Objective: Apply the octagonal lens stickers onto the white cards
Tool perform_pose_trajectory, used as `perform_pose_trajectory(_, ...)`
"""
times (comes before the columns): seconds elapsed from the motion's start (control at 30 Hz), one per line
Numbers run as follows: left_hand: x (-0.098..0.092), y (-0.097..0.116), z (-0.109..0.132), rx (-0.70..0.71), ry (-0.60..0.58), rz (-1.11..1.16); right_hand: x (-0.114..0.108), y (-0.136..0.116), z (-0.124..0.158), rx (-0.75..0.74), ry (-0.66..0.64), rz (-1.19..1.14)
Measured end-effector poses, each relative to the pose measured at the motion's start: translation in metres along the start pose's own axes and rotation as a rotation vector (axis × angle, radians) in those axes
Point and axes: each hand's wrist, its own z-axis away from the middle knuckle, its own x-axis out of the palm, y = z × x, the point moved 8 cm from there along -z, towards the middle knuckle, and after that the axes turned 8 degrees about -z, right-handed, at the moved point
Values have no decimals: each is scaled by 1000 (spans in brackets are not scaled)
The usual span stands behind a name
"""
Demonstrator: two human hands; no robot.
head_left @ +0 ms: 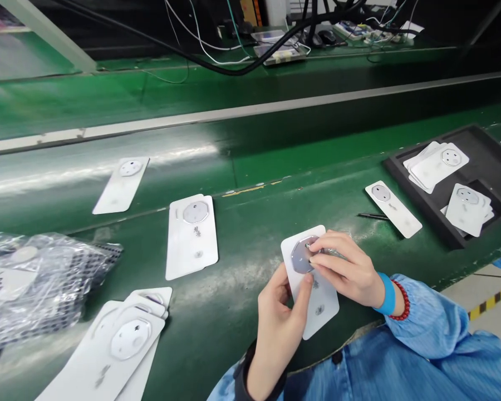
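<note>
A white rectangular panel with rounded corners and a grey octagonal insert is tilted in front of me. My left hand grips its left edge, thumb on the front just below the insert. Over the insert is my right hand, thumb and index finger pinched together against its surface. Whatever lies between those fingertips is too small or hidden to name. To the left lies a small stack of similar white panels. Right of my hands, a single panel rests beside a black slim tool, perhaps tweezers.
A black foam tray at the right holds several white panels. More panels are fanned at the lower left, near a clear plastic bag. One panel lies further back on the green bench. Cables hang across the back.
</note>
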Motion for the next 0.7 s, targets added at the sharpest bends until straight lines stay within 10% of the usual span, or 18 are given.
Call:
perform_pose_trajectory(0.37, -4, 8, 5, 28, 86, -30, 6, -18, 16, -153, -100, 241)
perform_pose_trajectory(0.7, -8, 12, 2, 1, 98, -11, -6, -17, 8, 32, 7, -23)
